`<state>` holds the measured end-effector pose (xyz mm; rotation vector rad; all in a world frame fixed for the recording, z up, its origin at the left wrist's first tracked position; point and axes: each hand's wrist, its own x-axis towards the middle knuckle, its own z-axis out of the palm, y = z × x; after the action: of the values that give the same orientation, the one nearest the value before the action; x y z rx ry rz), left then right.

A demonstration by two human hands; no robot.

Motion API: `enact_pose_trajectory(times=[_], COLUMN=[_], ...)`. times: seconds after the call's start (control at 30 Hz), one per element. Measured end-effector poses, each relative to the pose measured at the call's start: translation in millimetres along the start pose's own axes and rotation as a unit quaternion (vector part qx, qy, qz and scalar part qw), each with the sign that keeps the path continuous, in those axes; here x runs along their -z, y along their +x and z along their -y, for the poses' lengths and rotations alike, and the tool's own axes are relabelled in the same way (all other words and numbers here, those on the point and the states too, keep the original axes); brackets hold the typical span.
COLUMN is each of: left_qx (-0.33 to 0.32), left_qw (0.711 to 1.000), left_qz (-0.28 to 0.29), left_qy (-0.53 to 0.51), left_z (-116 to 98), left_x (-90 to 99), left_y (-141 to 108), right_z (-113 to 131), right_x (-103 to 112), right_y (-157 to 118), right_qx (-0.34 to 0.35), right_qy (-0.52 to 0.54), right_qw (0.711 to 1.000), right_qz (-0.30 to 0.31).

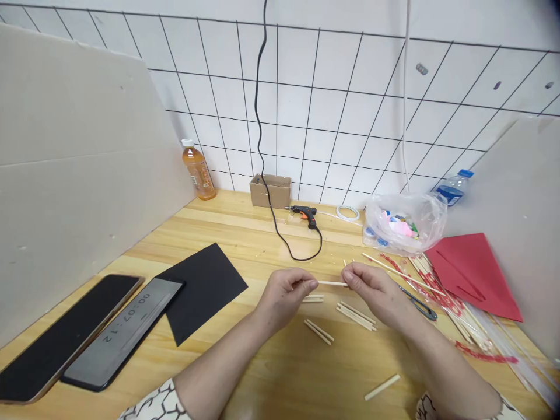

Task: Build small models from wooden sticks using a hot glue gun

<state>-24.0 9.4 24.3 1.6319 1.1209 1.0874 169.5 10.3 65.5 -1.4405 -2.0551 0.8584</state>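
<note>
The phone (125,329) screen shows a timer reading 00:07:12.

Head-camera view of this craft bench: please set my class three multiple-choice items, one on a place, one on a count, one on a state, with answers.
1. Where does the black plastic hot-glue gun lie?
A) on the black card
B) on the wooden tabletop
C) on the red paper

2. How many hands hold the thin pale wooden stick?
A) none
B) one
C) two

3. What does the flat grey-screened smartphone show?
A) timer digits
B) a blank dark screen
C) a map

1. B: it rests on bare wood near the brown cardboard box.
2. C: the left hand and right hand pinch its ends.
3. A: digits show, upside down from this view.
</note>
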Motion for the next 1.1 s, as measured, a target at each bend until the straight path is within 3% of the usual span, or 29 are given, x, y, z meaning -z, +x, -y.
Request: enact_pose_trajectory(times=[0.13, 0.33, 0.5, 0.77, 0.9, 1.1], left_qx=[0.057, 0.05, -0.015, -0.135, -0.122, -0.084], left_qw=[0.997, 0.998, 0.999, 0.973, 0.964, 0.957], left_qz=[0.009, -0.017, -0.018, 0.044, 0.041, 0.033], left_qy=[-0.051, -0.041, 0.022, 0.183, 0.231, 0.274], left_z=[-2.2, 4.0, 8.6, 18.4, 20.0, 28.4], left_x=[-0.8, -3.6, -3.9, -9.7, -10.1, -7.3], left_y=[-0.1, 2.9, 3.3, -2.5, -1.1, 5.1], right_z=[-1.7, -8.4, -8.5, -9.5, -14.6, -23.4], right_x=[-5.6, -15.9, -20.9, -41.6, -30.7, 7.2], right_y=[0.3, 1.9, 1.0, 0.1, 3.9, 1.8], right_qx=[0.012, 0.006, 0.012, 0.045, 0.035, -0.015], right_qy=[-0.02, -0.084, -0.101, -0.131, -0.16, -0.236], right_qw=[1.0, 0.996, 0.994, 0.99, 0.986, 0.969], right_qz=[0.009, -0.014, -0.036, -0.04, -0.03, -0.068])
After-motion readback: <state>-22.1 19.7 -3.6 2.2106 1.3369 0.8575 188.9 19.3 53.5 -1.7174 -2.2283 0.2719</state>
